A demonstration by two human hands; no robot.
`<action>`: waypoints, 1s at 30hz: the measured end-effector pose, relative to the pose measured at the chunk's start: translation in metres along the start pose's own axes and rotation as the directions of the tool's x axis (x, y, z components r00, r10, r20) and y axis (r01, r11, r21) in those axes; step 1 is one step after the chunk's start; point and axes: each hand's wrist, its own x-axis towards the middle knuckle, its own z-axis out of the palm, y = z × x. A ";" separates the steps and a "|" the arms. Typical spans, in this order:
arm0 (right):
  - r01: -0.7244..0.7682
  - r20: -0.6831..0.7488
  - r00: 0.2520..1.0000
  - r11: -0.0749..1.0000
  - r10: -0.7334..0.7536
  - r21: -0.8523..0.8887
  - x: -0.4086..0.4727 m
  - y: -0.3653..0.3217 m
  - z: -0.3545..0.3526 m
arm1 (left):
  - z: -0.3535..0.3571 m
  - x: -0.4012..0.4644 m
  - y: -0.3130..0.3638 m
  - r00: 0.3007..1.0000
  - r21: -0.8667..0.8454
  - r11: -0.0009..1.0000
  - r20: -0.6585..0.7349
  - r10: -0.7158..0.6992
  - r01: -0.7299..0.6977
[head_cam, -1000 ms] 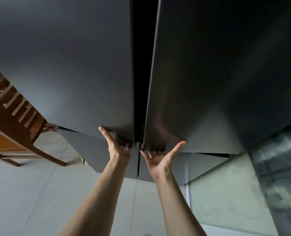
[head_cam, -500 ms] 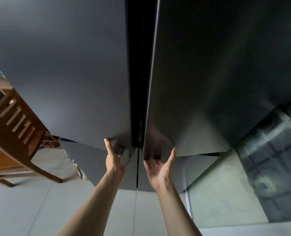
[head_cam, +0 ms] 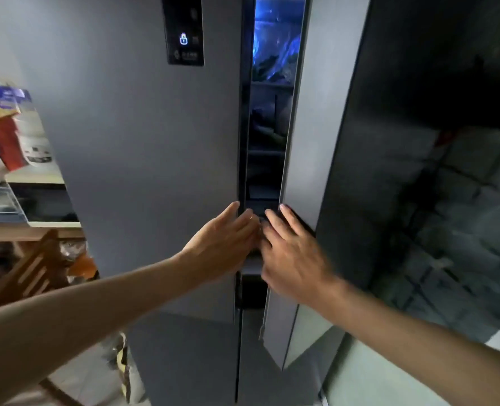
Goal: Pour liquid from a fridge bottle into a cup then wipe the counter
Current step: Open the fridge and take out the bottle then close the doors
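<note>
A grey two-door fridge fills the view. Its left door (head_cam: 143, 142) carries a dark control panel (head_cam: 184, 33) with a lit lock icon. The right door (head_cam: 310, 127) stands ajar, and the gap shows blue-lit shelves (head_cam: 272, 54) with dim contents. My left hand (head_cam: 228, 241) has its fingers hooked into the gap at the left door's edge. My right hand (head_cam: 292, 253) grips the inner edge of the right door. No bottle or cup can be made out.
A wooden chair (head_cam: 35, 271) stands at the lower left beside the fridge. Behind it a counter holds bags and packages (head_cam: 11, 127). A dark reflective panel (head_cam: 448, 230) runs along the right of the fridge. Lower fridge doors (head_cam: 190, 361) sit below my arms.
The view has swung up from the doors' bottom edge to mid-height. Both hands moved from under the doors to the centre gap, and the right door has come ajar with light showing inside.
</note>
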 end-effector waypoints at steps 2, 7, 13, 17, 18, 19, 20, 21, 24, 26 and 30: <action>0.133 0.206 0.976 0.950 -0.076 -0.282 0.001 0.020 -0.017 | -0.003 0.011 -0.028 0.972 0.192 0.975 0.226 0.062 -0.107; 0.289 0.406 0.911 0.824 -0.079 -0.487 -0.011 0.030 -0.035 | -0.004 0.043 -0.044 0.947 0.280 0.958 0.318 -0.037 -0.057; 0.335 0.436 0.892 0.816 -0.115 -0.470 -0.013 0.035 -0.039 | -0.004 0.083 -0.045 0.895 0.480 0.872 0.425 -0.138 -0.094; 0.323 0.423 0.898 0.833 -0.120 -0.450 -0.008 0.038 -0.041 | 0.001 0.088 -0.043 0.932 0.461 0.886 0.338 -0.129 -0.044; 0.326 0.421 0.898 0.836 -0.128 -0.442 -0.008 0.039 -0.040 | -0.001 0.085 -0.043 0.943 0.467 0.883 0.313 -0.114 -0.049; 0.327 0.421 0.898 0.837 -0.130 -0.439 -0.008 0.040 -0.039 | -0.003 0.081 -0.042 0.950 0.467 0.884 0.292 -0.111 -0.040; 0.321 0.415 0.901 0.837 -0.126 -0.443 -0.008 0.040 -0.037 | -0.005 0.075 -0.042 0.957 0.453 0.891 0.271 -0.100 -0.035; 0.317 0.408 0.904 0.836 -0.125 -0.448 -0.008 0.040 -0.034 | -0.010 0.068 -0.040 0.963 0.434 0.900 0.255 -0.090 -0.030; 0.315 0.407 0.905 0.835 -0.121 -0.452 -0.007 0.040 -0.022 | -0.021 0.039 -0.034 0.967 0.389 0.916 0.256 -0.007 -0.096; 0.312 0.401 0.909 0.826 -0.116 -0.470 -0.006 0.041 -0.018 | -0.032 0.015 -0.035 0.977 0.360 0.924 0.204 0.056 -0.128; 0.336 0.382 0.915 0.776 -0.133 -0.534 -0.006 0.035 -0.018 | -0.041 -0.043 -0.043 0.992 0.214 0.969 0.067 0.109 -0.121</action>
